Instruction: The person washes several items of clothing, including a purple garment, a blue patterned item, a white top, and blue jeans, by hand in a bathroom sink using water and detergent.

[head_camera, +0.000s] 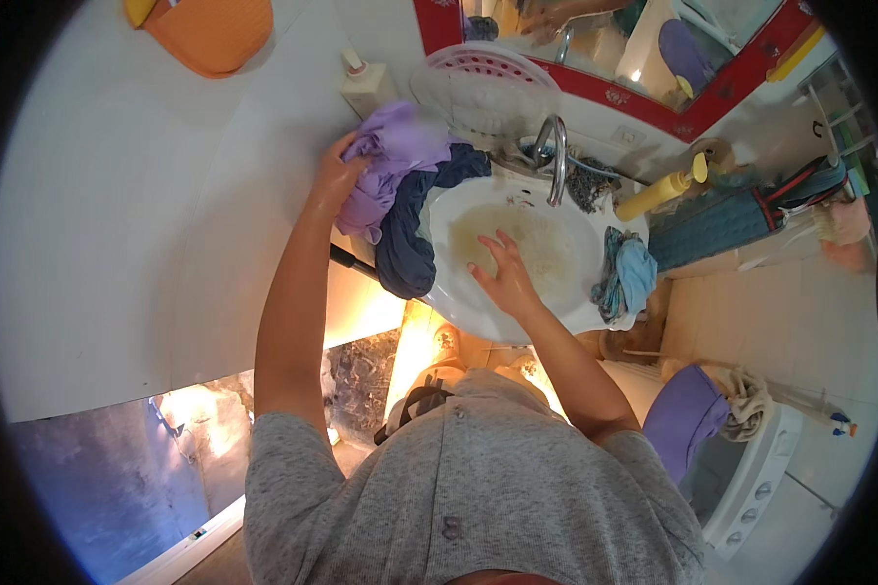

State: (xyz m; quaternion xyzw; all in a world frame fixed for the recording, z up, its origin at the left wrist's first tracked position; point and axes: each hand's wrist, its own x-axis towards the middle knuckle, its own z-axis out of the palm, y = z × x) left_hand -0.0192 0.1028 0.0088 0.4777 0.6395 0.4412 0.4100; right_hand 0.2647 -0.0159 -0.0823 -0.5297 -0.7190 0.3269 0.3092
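Observation:
My left hand grips a crumpled purple cloth at the left side of the white washbasin. Beneath that cloth, a dark navy cloth drapes over the basin's left rim. Fingers spread and holding nothing, my right hand hovers over the cloudy, yellowish water in the bowl. Whether its fingertips touch the water I cannot tell. A chrome faucet arches over the back of the bowl. Blue and patterned cloths hang on the right rim.
A white pump bottle and a pale plastic basket stand behind the basin. At its right back are a yellow pump bottle and a dark scrubber. A red-framed mirror hangs above. A washing machine stands at lower right.

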